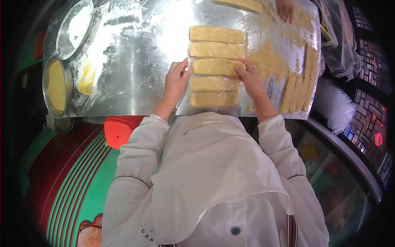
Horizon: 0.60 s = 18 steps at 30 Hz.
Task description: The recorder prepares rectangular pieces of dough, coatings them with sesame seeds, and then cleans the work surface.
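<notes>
A clear plastic tray (194, 78) lies on the metal table in front of me, with several flat, crumb-coated yellowish dough strips in a column. My right hand (251, 79) pinches the right end of the middle dough strip (214, 67), thumb on top. This strip sits slightly raised and overlaps the tray's ribbed film. Against the tray's left edge rests my left hand (176, 78), its thumb and fingers apart and holding nothing that I can see. Two more strips lie above the middle one, and others lie below it, nearer my apron.
More coated strips (294, 94) lie at the table's right edge beside scattered crumbs (267, 53). Another person's hand (284, 10) is at the top right. On the left are a flour pan (76, 29), a yellow-filled bowl (56, 86) and a yellow scraper (87, 80). A red stool (119, 131) stands below.
</notes>
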Tool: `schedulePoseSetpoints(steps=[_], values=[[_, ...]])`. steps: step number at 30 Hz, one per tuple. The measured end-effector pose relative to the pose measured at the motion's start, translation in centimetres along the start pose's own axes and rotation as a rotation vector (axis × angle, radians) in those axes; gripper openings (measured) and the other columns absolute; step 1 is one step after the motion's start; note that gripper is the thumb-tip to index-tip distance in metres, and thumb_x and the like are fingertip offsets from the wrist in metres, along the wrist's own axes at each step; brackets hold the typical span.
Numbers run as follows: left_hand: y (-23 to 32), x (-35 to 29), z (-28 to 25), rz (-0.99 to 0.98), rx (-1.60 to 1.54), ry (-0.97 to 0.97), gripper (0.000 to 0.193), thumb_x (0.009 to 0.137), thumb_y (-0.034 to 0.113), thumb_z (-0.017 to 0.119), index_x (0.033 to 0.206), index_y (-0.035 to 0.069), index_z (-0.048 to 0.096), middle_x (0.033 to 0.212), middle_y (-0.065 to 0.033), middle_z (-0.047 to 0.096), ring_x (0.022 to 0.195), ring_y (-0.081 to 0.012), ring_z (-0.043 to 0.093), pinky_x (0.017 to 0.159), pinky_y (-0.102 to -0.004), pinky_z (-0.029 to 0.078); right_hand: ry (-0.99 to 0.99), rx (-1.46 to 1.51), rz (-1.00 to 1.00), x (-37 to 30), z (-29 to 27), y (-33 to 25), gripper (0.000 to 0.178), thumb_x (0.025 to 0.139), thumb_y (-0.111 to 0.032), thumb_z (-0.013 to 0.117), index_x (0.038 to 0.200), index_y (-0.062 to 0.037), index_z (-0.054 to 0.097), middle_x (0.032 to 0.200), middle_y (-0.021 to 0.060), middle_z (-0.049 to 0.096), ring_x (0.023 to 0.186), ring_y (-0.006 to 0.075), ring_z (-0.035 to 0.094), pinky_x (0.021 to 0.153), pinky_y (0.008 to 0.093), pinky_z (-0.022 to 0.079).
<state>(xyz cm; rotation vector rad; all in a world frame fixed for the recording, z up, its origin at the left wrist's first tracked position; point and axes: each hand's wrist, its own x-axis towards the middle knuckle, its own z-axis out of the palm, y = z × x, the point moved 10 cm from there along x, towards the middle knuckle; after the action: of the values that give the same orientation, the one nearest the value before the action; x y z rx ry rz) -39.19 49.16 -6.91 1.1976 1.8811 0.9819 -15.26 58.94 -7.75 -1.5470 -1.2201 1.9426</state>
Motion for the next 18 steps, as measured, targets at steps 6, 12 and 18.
schedulePoseSetpoints(steps=[6, 12, 18], values=[[0.4, -0.3, 0.3, 0.008, -0.023, -0.007, 0.047, 0.082, 0.002, 0.065, 0.128, 0.003, 0.056, 0.103, -0.0095, 0.055, 0.076, -0.0166, 0.056, 0.07, -0.0272, 0.049, -0.047, -0.06, 0.026, 1.1, 2.5, -0.4, 0.028, 0.091, -0.009, 0.057, 0.117, 0.0008, 0.057, 0.102, 0.0098, 0.062, 0.089, 0.0162, 0.062, 0.073, 0.0297, 0.059], [5.0, -1.9, 0.2, 0.272, 0.511, 0.083, 0.065, 0.082, 0.013, 0.067, 0.14, 0.001, 0.039, 0.139, -0.0147, 0.044, 0.12, -0.0264, 0.049, 0.102, -0.0452, 0.035, 0.043, -0.342, 0.007, 1.0, 1.3, -0.8, 0.032, 0.088, -0.008, 0.059, 0.119, -0.0018, 0.056, 0.112, 0.0184, 0.057, 0.095, 0.027, 0.063, 0.071, 0.0352, 0.058], [4.8, -2.7, 4.9, 0.285, 0.657, -0.224, 0.078, 0.084, 0.028, 0.066, 0.144, -0.001, 0.027, 0.155, -0.0148, 0.019, 0.145, -0.0262, 0.015, 0.113, -0.0599, 0.007, 0.289, -1.24, -0.657, -3.6, 5.0, -5.9, 0.036, 0.083, -0.015, 0.06, 0.116, -0.0009, 0.056, 0.123, 0.0224, 0.052, 0.111, 0.0397, 0.052, 0.093, 0.0442, 0.043]])
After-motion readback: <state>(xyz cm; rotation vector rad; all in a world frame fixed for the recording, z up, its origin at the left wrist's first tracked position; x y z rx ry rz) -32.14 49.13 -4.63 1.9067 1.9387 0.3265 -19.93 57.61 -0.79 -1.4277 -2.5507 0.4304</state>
